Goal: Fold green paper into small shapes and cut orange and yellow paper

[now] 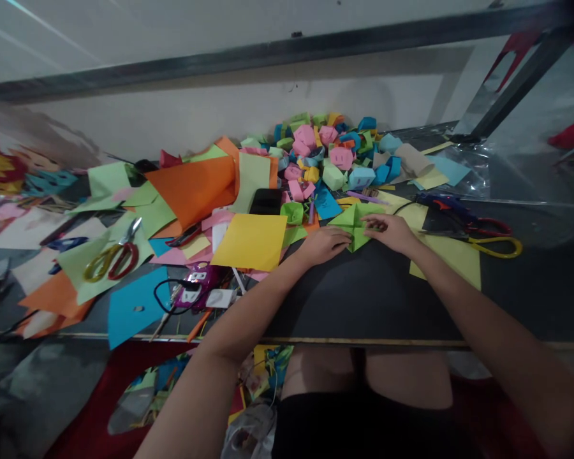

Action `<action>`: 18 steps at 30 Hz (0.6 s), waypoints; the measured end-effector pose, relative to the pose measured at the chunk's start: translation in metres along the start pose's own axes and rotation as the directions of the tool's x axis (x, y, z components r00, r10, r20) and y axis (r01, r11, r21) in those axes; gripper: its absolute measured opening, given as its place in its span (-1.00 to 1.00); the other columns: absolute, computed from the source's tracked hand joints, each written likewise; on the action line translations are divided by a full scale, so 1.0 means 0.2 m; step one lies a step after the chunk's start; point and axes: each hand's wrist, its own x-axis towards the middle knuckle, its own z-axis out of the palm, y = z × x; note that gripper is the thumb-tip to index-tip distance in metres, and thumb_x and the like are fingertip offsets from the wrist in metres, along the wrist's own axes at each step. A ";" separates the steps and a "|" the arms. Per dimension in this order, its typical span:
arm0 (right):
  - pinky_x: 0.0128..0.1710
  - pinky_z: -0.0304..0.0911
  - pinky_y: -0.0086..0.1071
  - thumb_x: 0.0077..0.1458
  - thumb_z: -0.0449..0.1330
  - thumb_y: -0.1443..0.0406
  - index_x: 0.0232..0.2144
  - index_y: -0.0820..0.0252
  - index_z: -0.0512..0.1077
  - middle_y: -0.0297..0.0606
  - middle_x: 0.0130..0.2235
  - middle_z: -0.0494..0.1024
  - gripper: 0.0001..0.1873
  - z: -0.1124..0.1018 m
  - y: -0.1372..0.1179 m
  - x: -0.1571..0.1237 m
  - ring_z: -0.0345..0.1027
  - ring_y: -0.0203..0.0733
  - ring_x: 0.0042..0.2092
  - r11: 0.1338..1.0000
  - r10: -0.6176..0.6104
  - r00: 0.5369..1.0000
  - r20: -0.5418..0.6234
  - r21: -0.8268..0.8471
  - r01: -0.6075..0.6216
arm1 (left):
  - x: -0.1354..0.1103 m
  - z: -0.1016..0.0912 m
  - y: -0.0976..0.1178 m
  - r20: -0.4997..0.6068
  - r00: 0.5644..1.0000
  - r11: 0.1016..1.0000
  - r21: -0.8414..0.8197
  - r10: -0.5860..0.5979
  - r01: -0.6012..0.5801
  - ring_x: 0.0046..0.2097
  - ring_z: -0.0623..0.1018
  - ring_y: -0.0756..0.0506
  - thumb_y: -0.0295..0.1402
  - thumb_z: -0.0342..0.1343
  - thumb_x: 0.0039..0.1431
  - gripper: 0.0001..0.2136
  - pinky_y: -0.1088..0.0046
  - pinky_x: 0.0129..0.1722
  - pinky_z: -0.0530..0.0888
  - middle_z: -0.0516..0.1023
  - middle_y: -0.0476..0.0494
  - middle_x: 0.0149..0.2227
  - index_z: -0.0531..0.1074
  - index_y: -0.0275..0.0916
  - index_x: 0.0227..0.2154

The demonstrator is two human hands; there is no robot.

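A folded piece of bright green paper (pixel 356 223) with pointed flaps lies on the dark table in front of me. My left hand (pixel 329 245) is at its left side, fingers together on the lower left flap. From the right, my right hand (pixel 390 233) pinches the flap there between thumb and fingers. Just behind the paper is a heap of small folded paper pieces (pixel 342 158) in pink, green, blue and yellow. A yellow paper sheet (pixel 251 242) lies left of my left hand, and a pale yellow sheet (pixel 452 260) sits beneath my right forearm.
Scissors with yellow and red handles (pixel 109 258) rest on green paper at the left. Other yellow-handled scissors (pixel 497 245) and a blue glue gun (pixel 447 207) lie at the right. A dark phone (pixel 266 201), purple device (pixel 198 285) and orange sheets (pixel 196 188) are left of centre.
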 end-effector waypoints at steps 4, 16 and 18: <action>-0.26 0.47 -0.23 0.10 0.32 0.16 -0.16 0.07 0.67 -0.18 -0.21 0.71 -0.73 0.01 0.00 -0.01 0.56 -0.10 -0.27 0.992 -0.083 0.996 -0.009 -0.095 0.082 | 0.01 -0.02 0.01 0.049 0.998 0.998 0.045 -0.037 0.035 0.04 0.64 -0.14 -0.37 0.02 0.42 -0.72 0.24 0.07 0.56 0.68 -0.19 -0.01 0.57 -0.15 0.05; -0.13 0.43 -0.16 0.20 0.27 0.23 -0.27 0.00 0.69 -0.20 -0.20 0.68 -0.84 0.05 0.00 -0.01 0.54 -0.05 -0.16 0.959 -0.181 0.982 -0.053 -0.232 0.164 | 0.02 -0.04 0.05 0.166 0.984 0.969 0.226 0.063 -0.100 0.08 0.62 -0.17 -0.48 -0.01 0.36 -0.67 0.24 0.10 0.54 0.65 -0.18 0.06 0.60 -0.15 0.02; -0.03 0.39 -0.07 0.24 0.22 0.25 -0.24 0.01 0.69 -0.17 -0.15 0.67 -0.79 0.06 -0.02 -0.03 0.50 0.01 -0.07 0.914 -0.258 0.963 -0.084 -0.343 0.215 | 0.02 -0.02 0.07 0.165 0.985 0.961 0.257 0.058 -0.100 0.07 0.62 -0.18 -0.50 0.00 0.34 -0.68 0.23 0.09 0.55 0.66 -0.20 0.04 0.61 -0.19 0.00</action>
